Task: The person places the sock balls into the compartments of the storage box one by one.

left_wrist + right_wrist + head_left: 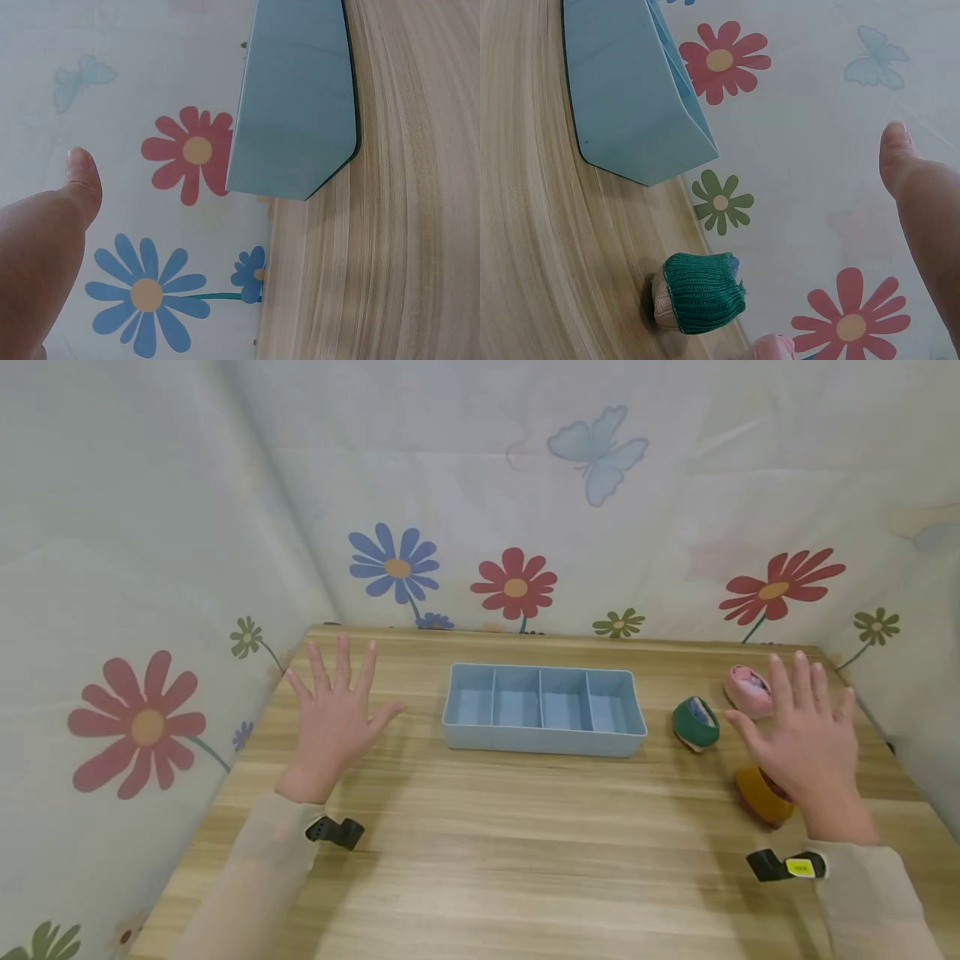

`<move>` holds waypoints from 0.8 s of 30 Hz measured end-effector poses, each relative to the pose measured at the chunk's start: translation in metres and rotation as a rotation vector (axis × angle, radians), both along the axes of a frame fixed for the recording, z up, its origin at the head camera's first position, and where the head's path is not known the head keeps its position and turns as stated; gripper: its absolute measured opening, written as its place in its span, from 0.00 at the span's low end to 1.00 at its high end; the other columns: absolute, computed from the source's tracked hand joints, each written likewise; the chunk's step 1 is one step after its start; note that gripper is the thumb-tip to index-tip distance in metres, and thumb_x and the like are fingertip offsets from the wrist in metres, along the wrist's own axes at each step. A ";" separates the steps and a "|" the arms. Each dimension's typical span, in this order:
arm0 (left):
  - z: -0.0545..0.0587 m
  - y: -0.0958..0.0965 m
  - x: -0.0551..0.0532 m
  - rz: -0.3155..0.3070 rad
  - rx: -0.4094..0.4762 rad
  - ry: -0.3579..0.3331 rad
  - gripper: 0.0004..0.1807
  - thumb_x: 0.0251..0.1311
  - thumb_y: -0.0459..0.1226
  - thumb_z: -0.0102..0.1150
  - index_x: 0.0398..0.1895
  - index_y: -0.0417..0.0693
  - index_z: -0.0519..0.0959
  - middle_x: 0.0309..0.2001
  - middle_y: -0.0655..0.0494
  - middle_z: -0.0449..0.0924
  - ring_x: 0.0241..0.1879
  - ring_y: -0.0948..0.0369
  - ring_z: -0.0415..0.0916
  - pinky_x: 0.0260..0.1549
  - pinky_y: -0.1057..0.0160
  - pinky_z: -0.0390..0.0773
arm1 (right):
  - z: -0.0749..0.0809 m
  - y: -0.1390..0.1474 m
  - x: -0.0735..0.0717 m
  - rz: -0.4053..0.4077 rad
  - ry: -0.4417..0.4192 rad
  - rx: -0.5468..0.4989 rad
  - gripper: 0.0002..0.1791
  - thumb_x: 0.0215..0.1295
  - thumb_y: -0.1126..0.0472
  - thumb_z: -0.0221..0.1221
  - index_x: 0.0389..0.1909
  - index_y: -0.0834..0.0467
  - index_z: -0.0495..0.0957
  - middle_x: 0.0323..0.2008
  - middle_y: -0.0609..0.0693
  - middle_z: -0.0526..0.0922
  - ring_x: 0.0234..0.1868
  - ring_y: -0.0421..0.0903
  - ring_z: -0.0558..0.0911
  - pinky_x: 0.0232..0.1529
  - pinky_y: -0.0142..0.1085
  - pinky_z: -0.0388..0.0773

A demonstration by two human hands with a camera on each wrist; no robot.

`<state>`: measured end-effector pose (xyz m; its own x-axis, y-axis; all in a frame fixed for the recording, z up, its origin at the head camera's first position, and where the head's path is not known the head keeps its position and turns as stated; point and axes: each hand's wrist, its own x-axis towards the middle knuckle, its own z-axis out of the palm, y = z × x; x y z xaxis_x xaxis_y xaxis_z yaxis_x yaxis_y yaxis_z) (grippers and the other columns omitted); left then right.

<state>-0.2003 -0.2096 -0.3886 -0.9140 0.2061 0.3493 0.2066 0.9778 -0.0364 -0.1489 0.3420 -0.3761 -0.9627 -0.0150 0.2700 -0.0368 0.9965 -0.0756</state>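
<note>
The pale blue box (543,741), four compartments in a row, stands upright on the surface (525,843). At its 3 o'clock lies a ribbed green bundle (695,724); at the green's 2 o'clock, a pink bundle (746,692); at the pink's 6 o'clock, an orange bundle (761,797), partly hidden.

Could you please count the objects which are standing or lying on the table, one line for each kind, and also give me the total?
Divided light-blue box: 1
Rolled cloth bundles: 3 (green bundle, pink bundle, mustard-orange bundle, the last partly behind the right hand)
Total: 4
</note>
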 end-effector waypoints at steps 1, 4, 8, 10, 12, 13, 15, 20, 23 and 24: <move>0.000 0.000 0.000 -0.002 0.002 0.004 0.49 0.57 0.68 0.39 0.74 0.57 0.37 0.71 0.46 0.20 0.65 0.38 0.15 0.53 0.33 0.18 | 0.001 -0.001 0.000 -0.002 0.002 -0.003 0.50 0.62 0.30 0.40 0.72 0.57 0.32 0.71 0.61 0.29 0.70 0.59 0.29 0.61 0.58 0.18; 0.000 0.000 -0.001 -0.005 0.007 0.012 0.49 0.57 0.68 0.39 0.74 0.56 0.37 0.71 0.45 0.22 0.65 0.38 0.15 0.54 0.32 0.20 | 0.002 -0.002 0.000 -0.007 0.003 -0.011 0.50 0.63 0.30 0.40 0.72 0.58 0.33 0.71 0.62 0.30 0.70 0.59 0.30 0.62 0.58 0.19; -0.001 0.001 -0.003 -0.010 0.005 0.018 0.49 0.57 0.68 0.40 0.74 0.56 0.38 0.71 0.44 0.22 0.65 0.39 0.15 0.54 0.29 0.24 | 0.003 -0.002 0.001 -0.011 0.001 -0.020 0.50 0.63 0.31 0.39 0.72 0.59 0.34 0.71 0.63 0.32 0.70 0.60 0.31 0.62 0.58 0.20; -0.001 0.001 -0.004 -0.015 0.006 0.024 0.49 0.57 0.68 0.40 0.74 0.56 0.38 0.71 0.44 0.22 0.65 0.39 0.15 0.54 0.28 0.26 | 0.003 -0.002 0.001 -0.009 0.000 -0.031 0.50 0.63 0.31 0.40 0.72 0.60 0.34 0.71 0.63 0.33 0.70 0.60 0.32 0.62 0.58 0.21; 0.000 0.002 -0.004 -0.020 0.013 0.022 0.48 0.57 0.68 0.40 0.74 0.57 0.38 0.71 0.45 0.21 0.65 0.38 0.16 0.54 0.28 0.28 | 0.003 -0.002 0.001 -0.006 0.000 -0.046 0.49 0.64 0.32 0.40 0.72 0.60 0.34 0.71 0.64 0.34 0.70 0.61 0.34 0.63 0.59 0.21; 0.000 0.003 -0.004 -0.022 0.019 0.020 0.48 0.58 0.68 0.40 0.74 0.57 0.38 0.71 0.45 0.21 0.65 0.37 0.17 0.54 0.27 0.29 | 0.003 -0.003 0.001 -0.005 0.000 -0.054 0.49 0.64 0.32 0.40 0.72 0.60 0.35 0.71 0.64 0.34 0.70 0.62 0.35 0.63 0.59 0.22; 0.001 0.004 -0.004 -0.028 0.041 0.006 0.48 0.58 0.67 0.40 0.74 0.56 0.37 0.71 0.45 0.20 0.65 0.37 0.18 0.54 0.27 0.31 | 0.002 -0.003 0.002 -0.005 -0.003 -0.068 0.49 0.64 0.32 0.40 0.72 0.60 0.35 0.71 0.64 0.34 0.70 0.63 0.36 0.63 0.59 0.23; 0.003 0.007 -0.004 -0.050 0.111 -0.026 0.47 0.60 0.66 0.40 0.74 0.55 0.36 0.71 0.44 0.21 0.66 0.38 0.20 0.53 0.25 0.41 | 0.002 -0.004 0.002 -0.009 -0.002 -0.097 0.49 0.64 0.33 0.41 0.72 0.61 0.35 0.71 0.65 0.38 0.69 0.65 0.42 0.64 0.59 0.28; 0.003 0.009 -0.004 -0.060 0.153 -0.039 0.47 0.60 0.65 0.40 0.74 0.56 0.36 0.71 0.44 0.22 0.66 0.39 0.20 0.53 0.25 0.45 | 0.003 -0.005 0.002 -0.016 -0.003 -0.116 0.48 0.65 0.34 0.42 0.72 0.61 0.35 0.70 0.67 0.41 0.66 0.68 0.48 0.64 0.61 0.35; 0.003 0.010 -0.005 -0.064 0.176 -0.049 0.47 0.60 0.65 0.40 0.74 0.56 0.36 0.71 0.45 0.22 0.66 0.40 0.20 0.53 0.26 0.45 | 0.003 -0.006 0.003 -0.023 -0.007 -0.122 0.48 0.65 0.34 0.43 0.72 0.61 0.35 0.70 0.67 0.43 0.65 0.69 0.50 0.64 0.62 0.38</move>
<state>-0.2049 -0.2000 -0.3854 -0.9178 0.2038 0.3407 0.2657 0.9530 0.1458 -0.1462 0.3364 -0.3729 -0.9643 0.0395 0.2619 -0.0132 0.9804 -0.1966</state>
